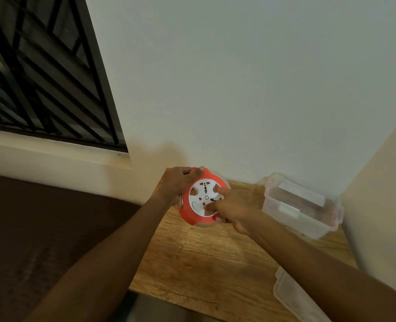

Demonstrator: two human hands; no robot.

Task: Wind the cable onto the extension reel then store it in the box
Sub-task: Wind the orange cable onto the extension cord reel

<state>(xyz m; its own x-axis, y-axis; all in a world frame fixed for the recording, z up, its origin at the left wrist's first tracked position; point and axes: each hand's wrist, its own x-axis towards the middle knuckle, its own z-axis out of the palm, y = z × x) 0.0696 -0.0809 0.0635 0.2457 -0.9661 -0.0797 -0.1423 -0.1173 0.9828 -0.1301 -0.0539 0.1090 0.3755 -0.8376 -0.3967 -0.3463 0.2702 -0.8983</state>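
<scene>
Reel (193, 213) is held up over the far left corner of the table (204, 259), tilted with its white socket face toward the camera. Left hand (177, 182) wraps the orange rim at the upper left, fingers curled over the edge, so it grips the body. Right hand (233, 205) is on the face: one fingertip sits in a recess at upper right, another is pressed lower near the centre, remaining fingers curl under the lower rim. It grips the reel too, apparently ready to turn the inner disc.

Cable: none visible outside the reel. Cannot tell if it is fully wound or hidden behind the hands.

Box (301, 205) is clear plastic, open, at the table's far right by the wall, well apart from the reel. Lid (294, 296) lies separately at the near right edge, partly behind the right forearm.

Judged step: winding, or finishing it. To do it well, keep the left hand steady on the rim as the anchor, keep the right fingertips seated in the recesses and rotate the disc in smooth turns so they don't slip out. Check that the plug end is seated before moving the reel across to the box.

Risk: the reel is held off the table, so a slipped grip could drop it.
</scene>
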